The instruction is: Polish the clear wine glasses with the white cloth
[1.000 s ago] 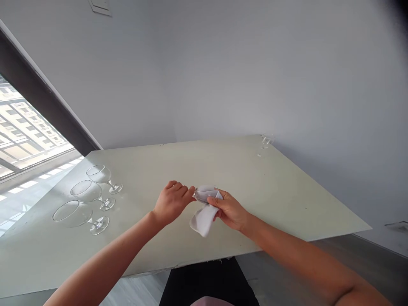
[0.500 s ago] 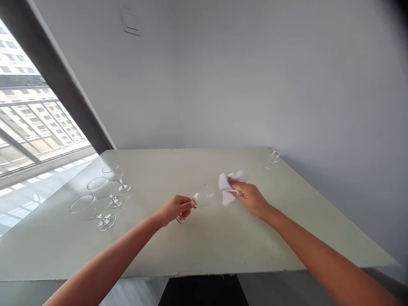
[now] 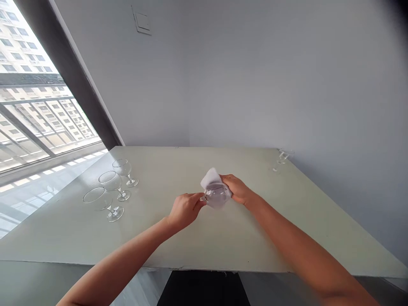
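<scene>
My left hand [image 3: 186,209] is closed round the stem of a clear stemmed glass [image 3: 217,196], which is tilted sideways with its bowl pointing right. My right hand [image 3: 236,188] grips a white cloth [image 3: 211,177] and presses it against the bowl near the rim. Part of the cloth lies behind the glass and shows through it. The fingers of my right hand are partly hidden by the cloth. Both hands are above the middle of the pale table [image 3: 178,250].
Three stemmed glasses [image 3: 110,181] stand in a slanting row on the table's left side. Another clear glass object [image 3: 282,157] is at the far right corner. Walls rise behind the table and on its right; a window [image 3: 41,102] is at the left.
My right hand has moved left with the cloth, which now touches the glass bowl. The glass in my left hand has shifted slightly right. The camera view has also shifted a little.
</scene>
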`<state>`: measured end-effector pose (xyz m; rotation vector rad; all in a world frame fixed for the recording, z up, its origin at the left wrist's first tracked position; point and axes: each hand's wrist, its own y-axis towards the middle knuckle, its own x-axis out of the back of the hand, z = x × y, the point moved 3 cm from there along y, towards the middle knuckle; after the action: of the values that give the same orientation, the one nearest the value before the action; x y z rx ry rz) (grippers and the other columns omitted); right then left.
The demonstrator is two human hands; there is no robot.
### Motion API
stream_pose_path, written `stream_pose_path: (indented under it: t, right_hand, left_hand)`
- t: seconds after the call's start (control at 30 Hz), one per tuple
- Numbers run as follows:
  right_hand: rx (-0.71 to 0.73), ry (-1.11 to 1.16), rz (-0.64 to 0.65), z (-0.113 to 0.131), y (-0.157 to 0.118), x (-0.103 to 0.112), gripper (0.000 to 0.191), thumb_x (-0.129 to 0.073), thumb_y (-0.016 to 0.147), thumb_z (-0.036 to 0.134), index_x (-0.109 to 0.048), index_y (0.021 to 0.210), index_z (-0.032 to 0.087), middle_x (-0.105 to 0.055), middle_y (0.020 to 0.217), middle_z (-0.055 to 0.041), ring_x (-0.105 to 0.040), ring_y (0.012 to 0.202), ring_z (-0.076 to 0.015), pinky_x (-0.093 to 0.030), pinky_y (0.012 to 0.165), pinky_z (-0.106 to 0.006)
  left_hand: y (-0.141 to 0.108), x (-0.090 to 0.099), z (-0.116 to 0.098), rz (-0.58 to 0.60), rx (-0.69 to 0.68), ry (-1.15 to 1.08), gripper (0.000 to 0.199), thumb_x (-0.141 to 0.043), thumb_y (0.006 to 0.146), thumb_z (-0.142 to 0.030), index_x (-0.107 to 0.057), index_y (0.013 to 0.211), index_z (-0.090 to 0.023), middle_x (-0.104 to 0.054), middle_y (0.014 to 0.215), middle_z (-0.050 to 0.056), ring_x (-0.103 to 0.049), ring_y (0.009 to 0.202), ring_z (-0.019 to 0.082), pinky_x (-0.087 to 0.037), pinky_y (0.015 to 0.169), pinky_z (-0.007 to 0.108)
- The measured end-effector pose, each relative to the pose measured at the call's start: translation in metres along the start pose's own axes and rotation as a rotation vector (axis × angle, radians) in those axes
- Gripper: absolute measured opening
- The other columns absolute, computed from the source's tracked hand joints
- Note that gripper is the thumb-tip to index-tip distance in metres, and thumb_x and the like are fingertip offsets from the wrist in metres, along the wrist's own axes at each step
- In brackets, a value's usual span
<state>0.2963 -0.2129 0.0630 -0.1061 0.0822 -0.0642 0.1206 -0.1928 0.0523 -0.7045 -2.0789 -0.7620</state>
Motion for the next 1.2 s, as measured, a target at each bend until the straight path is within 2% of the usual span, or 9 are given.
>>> stream_pose_path:
  t: [0.13, 0.23, 0.43, 0.6, 0.7, 0.83, 0.97, 1.03, 1.2]
  right_hand:
    - [-0.019, 0.657, -0.381, -0.02, 0.019, -0.006, 0.014, -0.058, 0.073, 0.032, -0.059, 0.071, 0.018, -0.063, 0.068, -0.0011, -0.059, 0.068, -0.0173, -0.046, 0.06, -0.028]
    - [0.047, 0.853, -0.453, -0.029, 0.021, -0.025, 0.015, -0.055, 0.076, 0.035, -0.06, 0.078, 0.021, -0.065, 0.08, -0.0008, -0.059, 0.077, -0.0173, -0.047, 0.064, -0.03]
    - [0.103, 0.62, -0.295, -0.044, 0.014, -0.057, 0.027, -0.059, 0.072, 0.046, -0.06, 0.074, 0.02, -0.061, 0.075, -0.0011, -0.055, 0.072, -0.0159, -0.042, 0.06, -0.027]
    - [0.145, 0.456, -0.223, -0.053, 0.012, -0.062, 0.033, -0.06, 0.07, 0.049, -0.06, 0.088, 0.022, -0.058, 0.077, 0.0006, -0.051, 0.068, -0.0127, -0.038, 0.056, -0.024]
    - [0.099, 0.423, -0.233, -0.055, 0.014, -0.055, 0.035, -0.065, 0.065, 0.049, -0.059, 0.083, 0.019, -0.055, 0.069, 0.0017, -0.048, 0.06, -0.0113, -0.036, 0.051, -0.023]
    - [-0.017, 0.435, -0.214, -0.052, 0.013, -0.042, 0.038, -0.065, 0.064, 0.05, -0.058, 0.084, 0.018, -0.053, 0.064, 0.0019, -0.048, 0.056, -0.0108, -0.036, 0.046, -0.022]
    - [-0.142, 0.56, 0.057, -0.048, 0.01, -0.041, 0.028, -0.063, 0.068, 0.044, -0.06, 0.078, 0.017, -0.054, 0.065, -0.0004, -0.05, 0.055, -0.0115, -0.033, 0.039, -0.02]
    - [-0.169, 0.584, 0.15, -0.048, 0.009, -0.042, 0.023, -0.062, 0.07, 0.04, -0.06, 0.076, 0.018, -0.055, 0.064, -0.0003, -0.05, 0.053, -0.0116, -0.033, 0.037, -0.02]
    - [-0.113, 0.397, 0.075, -0.047, 0.013, -0.035, 0.029, -0.064, 0.068, 0.042, -0.062, 0.081, 0.017, -0.057, 0.065, -0.0011, -0.052, 0.052, -0.0115, -0.041, 0.041, -0.023]
  left_hand:
    - [0.01, -0.013, 0.011, -0.096, 0.227, -0.329, 0.036, -0.045, 0.081, -0.031, -0.048, 0.117, -0.029, -0.058, 0.073, -0.003, -0.049, 0.055, 0.01, -0.037, 0.056, 0.022]
    - [0.02, -0.025, 0.017, -0.204, 0.308, -0.544, 0.043, -0.049, 0.079, -0.031, -0.046, 0.121, -0.031, -0.054, 0.09, 0.0, -0.049, 0.059, 0.008, -0.042, 0.056, 0.022]
    - [0.037, -0.036, 0.026, -0.407, 0.456, -0.638, 0.042, -0.047, 0.08, -0.03, -0.049, 0.122, -0.029, -0.044, 0.103, 0.007, -0.053, 0.08, 0.013, -0.048, 0.068, 0.026]
    - [0.035, -0.046, 0.021, -0.47, 0.434, -0.583, 0.036, -0.041, 0.084, -0.027, -0.052, 0.118, -0.031, -0.039, 0.123, 0.006, -0.04, 0.112, 0.019, -0.042, 0.088, 0.031]
    - [0.031, -0.048, 0.019, -0.42, 0.433, -0.564, 0.034, -0.038, 0.085, -0.028, -0.056, 0.114, -0.03, -0.041, 0.125, 0.005, -0.038, 0.115, 0.02, -0.04, 0.09, 0.032]
    - [0.035, -0.033, 0.022, -0.312, 0.44, -0.604, 0.03, -0.045, 0.081, -0.033, -0.063, 0.104, -0.027, -0.049, 0.118, 0.006, -0.043, 0.112, 0.022, -0.036, 0.095, 0.037]
    - [0.045, -0.022, 0.018, 0.087, 0.414, -1.163, 0.046, -0.059, 0.073, -0.039, -0.053, 0.115, -0.021, -0.055, 0.115, 0.011, -0.055, 0.099, 0.023, -0.045, 0.082, 0.036]
    - [0.048, -0.018, 0.015, 0.207, 0.396, -1.368, 0.052, -0.067, 0.068, -0.035, -0.051, 0.114, -0.018, -0.055, 0.116, 0.013, -0.058, 0.093, 0.022, -0.047, 0.077, 0.034]
    - [0.05, -0.016, 0.022, 0.039, 0.366, -1.355, 0.043, -0.073, 0.062, -0.03, -0.054, 0.098, -0.013, -0.057, 0.113, 0.015, -0.06, 0.082, 0.018, -0.047, 0.072, 0.03]
